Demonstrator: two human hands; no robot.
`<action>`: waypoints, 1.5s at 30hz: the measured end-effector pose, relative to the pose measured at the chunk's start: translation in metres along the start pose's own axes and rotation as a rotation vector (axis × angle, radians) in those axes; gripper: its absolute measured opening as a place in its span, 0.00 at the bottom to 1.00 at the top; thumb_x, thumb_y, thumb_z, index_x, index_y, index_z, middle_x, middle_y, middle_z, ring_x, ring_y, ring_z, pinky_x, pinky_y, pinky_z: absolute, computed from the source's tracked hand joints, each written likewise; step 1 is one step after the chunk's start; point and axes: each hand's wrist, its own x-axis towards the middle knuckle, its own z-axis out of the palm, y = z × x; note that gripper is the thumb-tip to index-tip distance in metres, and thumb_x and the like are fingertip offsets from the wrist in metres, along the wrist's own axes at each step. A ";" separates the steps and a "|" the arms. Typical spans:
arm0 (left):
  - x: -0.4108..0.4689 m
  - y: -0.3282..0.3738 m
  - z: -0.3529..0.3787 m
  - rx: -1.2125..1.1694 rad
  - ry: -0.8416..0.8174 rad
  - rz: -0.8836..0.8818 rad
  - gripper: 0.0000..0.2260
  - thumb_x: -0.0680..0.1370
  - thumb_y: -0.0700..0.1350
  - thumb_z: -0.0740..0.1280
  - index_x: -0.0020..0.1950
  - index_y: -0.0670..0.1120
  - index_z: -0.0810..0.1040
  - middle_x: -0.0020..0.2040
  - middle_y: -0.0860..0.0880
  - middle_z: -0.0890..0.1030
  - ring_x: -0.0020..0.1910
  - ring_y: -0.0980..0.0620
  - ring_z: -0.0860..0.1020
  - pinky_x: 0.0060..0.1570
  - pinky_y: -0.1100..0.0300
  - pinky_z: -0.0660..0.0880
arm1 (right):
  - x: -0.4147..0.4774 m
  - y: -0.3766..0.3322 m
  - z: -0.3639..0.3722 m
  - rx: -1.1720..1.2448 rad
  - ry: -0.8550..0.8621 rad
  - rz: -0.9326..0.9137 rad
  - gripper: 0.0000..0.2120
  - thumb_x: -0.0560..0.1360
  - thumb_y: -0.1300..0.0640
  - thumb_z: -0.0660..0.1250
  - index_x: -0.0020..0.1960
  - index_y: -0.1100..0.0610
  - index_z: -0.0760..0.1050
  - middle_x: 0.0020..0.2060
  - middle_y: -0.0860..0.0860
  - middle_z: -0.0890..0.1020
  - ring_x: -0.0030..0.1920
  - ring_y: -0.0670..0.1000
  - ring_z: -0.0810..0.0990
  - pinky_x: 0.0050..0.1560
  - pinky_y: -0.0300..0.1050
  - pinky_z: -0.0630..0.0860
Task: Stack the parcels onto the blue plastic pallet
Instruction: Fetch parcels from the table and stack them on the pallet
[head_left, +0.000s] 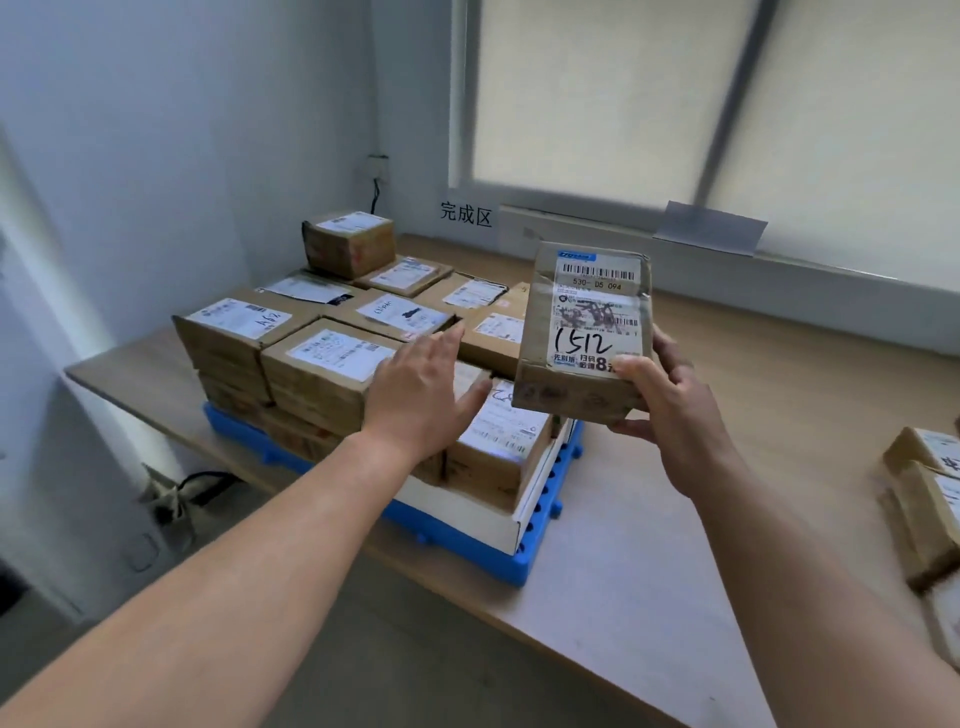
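One brown cardboard parcel (587, 332), clamped by curled fingers of right hand (670, 410). Left hand (415, 395), fingers straight, above loaded blue plastic pallet (524, 561).

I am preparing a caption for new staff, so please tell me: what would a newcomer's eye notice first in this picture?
First the parcel with "1512" handwritten on its label, held up by the right hand at centre right. Next the brown parcels stacked on the blue pallet at centre left, with the open left hand stretched over them.
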 end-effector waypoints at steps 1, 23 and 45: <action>0.006 -0.008 0.000 0.006 -0.002 -0.008 0.31 0.79 0.62 0.56 0.77 0.49 0.54 0.74 0.47 0.65 0.73 0.48 0.63 0.68 0.49 0.63 | 0.009 0.001 0.006 0.005 -0.011 -0.004 0.26 0.77 0.59 0.65 0.72 0.46 0.66 0.53 0.50 0.83 0.42 0.44 0.84 0.33 0.38 0.78; 0.174 -0.141 0.017 0.103 0.008 -0.045 0.30 0.79 0.58 0.58 0.77 0.49 0.54 0.74 0.48 0.65 0.72 0.48 0.63 0.69 0.51 0.61 | 0.198 0.021 0.134 0.079 -0.096 0.036 0.27 0.75 0.58 0.66 0.72 0.44 0.66 0.47 0.50 0.83 0.39 0.44 0.82 0.32 0.39 0.76; 0.346 -0.315 0.023 -0.028 -0.172 0.228 0.22 0.81 0.49 0.57 0.75 0.48 0.62 0.75 0.48 0.64 0.74 0.50 0.60 0.71 0.56 0.57 | 0.328 0.052 0.297 -0.030 0.147 0.300 0.21 0.75 0.48 0.66 0.66 0.51 0.69 0.49 0.55 0.81 0.48 0.55 0.81 0.34 0.46 0.78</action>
